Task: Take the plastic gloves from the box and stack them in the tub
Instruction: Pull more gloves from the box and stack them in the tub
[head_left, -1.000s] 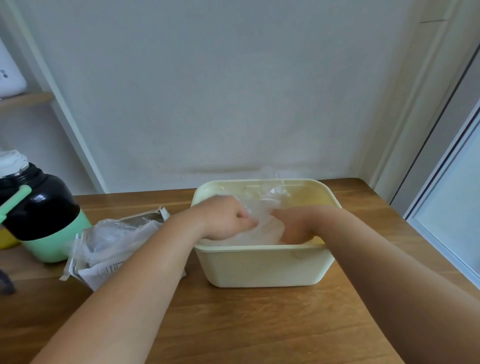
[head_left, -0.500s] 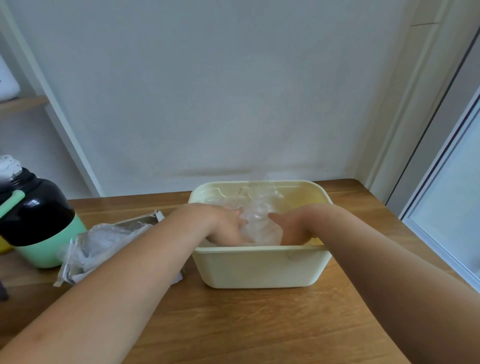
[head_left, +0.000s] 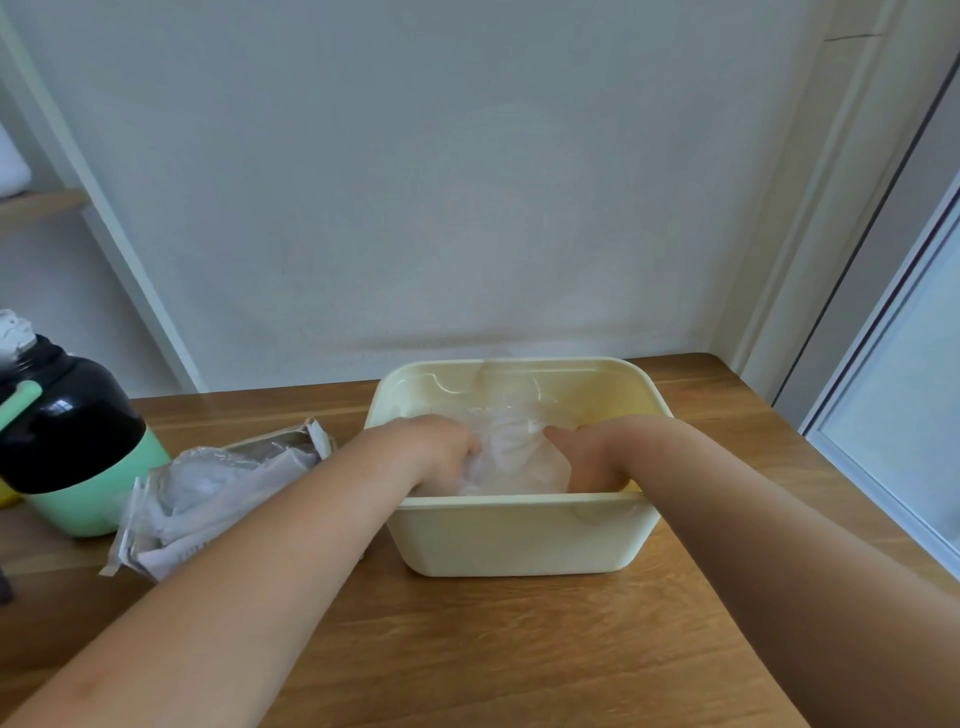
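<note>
Since loose film likely springs up unless pressed, both hands reach inside the tub (head_left: 519, 535), flanking the plastic gloves (head_left: 511, 452) bunched at its middle. The left hand (head_left: 441, 447) curls its grip onto the film. The right hand (head_left: 587, 452) sinks its fingers behind the near wall, so I cannot tell its grip. On the tabletop (head_left: 519, 649), left of the tub, the torn box (head_left: 218, 488) holds more gloves.

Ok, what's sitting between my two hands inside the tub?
Crumpled clear plastic gloves, touching the left hand and right hand, as the head view shows.
</note>
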